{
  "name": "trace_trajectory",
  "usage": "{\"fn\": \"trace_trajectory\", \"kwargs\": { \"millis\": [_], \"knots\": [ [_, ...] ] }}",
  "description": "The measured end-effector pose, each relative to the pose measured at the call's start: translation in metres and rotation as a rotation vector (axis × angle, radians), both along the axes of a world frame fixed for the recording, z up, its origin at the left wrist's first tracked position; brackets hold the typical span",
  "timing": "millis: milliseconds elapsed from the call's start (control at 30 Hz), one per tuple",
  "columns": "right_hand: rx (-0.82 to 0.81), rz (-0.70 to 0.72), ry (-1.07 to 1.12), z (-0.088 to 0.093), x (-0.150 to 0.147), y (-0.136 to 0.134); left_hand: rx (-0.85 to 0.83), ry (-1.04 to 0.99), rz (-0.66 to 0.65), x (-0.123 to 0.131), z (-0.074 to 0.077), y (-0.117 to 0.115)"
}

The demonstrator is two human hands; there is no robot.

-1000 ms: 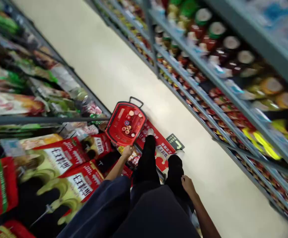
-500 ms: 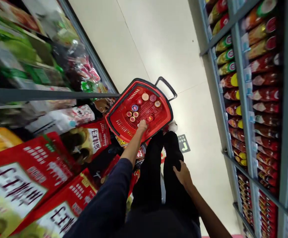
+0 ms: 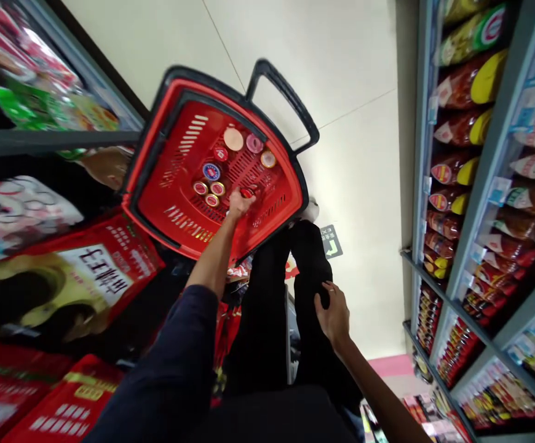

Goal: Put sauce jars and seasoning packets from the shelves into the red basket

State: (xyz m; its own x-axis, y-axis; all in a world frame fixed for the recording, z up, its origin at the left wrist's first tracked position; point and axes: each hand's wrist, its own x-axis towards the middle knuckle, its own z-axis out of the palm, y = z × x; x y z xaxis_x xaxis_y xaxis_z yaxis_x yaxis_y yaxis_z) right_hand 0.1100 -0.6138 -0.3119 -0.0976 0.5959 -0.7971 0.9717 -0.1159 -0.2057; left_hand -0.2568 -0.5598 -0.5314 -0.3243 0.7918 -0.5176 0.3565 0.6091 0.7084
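Left hand inside the red plastic shopping basket [image 3: 166, 178] with black rim and handle; right hand on the leg.

The left hand [image 3: 237, 204] reaches to the basket floor, fingers closed around a small red-capped round jar [image 3: 248, 193] (grip partly hidden). Other round-lidded jars [image 3: 212, 171] lie just beyond it in the basket. The right hand [image 3: 334, 314], well short of the basket, rests spread on a black trouser leg [image 3: 311, 271].

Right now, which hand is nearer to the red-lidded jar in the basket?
Left. The left hand reaches into the red basket, fingertips at the red-lidded jar. The right hand rests on the person's leg, outside the basket.
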Motion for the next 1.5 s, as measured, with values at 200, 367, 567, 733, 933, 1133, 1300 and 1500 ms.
{"fn": "trace_trajectory", "kwargs": {
  "millis": [200, 367, 567, 733, 933, 1133, 1300, 1500],
  "knots": [
    [-0.13, 0.026, 0.146, 0.027, -0.022, 0.006, -0.296, 0.0, 0.117, -0.044, 0.176, 0.023],
    [0.094, -0.076, 0.412, 0.117, -0.087, 0.077, -0.164, -0.046, -0.066, -0.048, 0.359, 0.069],
    [0.464, 0.035, 0.837, 0.256, -0.124, 0.148, 0.104, -0.08, -0.546, 0.012, 0.542, 0.13],
    [0.659, -0.317, 0.922, 0.349, -0.092, 0.133, 0.203, -0.369, -0.617, 0.059, 0.634, 0.126],
    [0.569, -0.945, 1.274, 0.424, -0.066, 0.092, 0.385, -0.762, -0.64, 0.097, 0.667, 0.106],
    [0.629, -1.084, 1.526, 0.458, -0.069, 0.1, 0.353, -1.009, -0.534, 0.149, 0.689, 0.103],
    [0.651, -1.037, 1.519, 0.473, -0.059, 0.108, 0.424, -1.022, -0.448, 0.173, 0.704, 0.11],
    [0.651, -0.958, 1.58, 0.471, -0.036, 0.098, 0.445, -1.018, -0.41, 0.198, 0.712, 0.098]
  ]
}}
